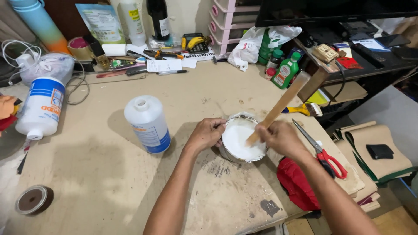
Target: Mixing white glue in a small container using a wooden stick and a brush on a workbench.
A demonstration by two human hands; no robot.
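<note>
The left hand [208, 134] has its grip closed around the left side of a round tin [242, 140] of white paste, which stands on the surface [96, 174] near its near right edge. The right hand [280, 138] grasps a flat wooden stick [283, 103], its lower end in the paste and its upper end tilted far and right. An open white bottle [148, 124] stands just left of the tin, and red-handled scissors [323, 152] lie to the right.
</note>
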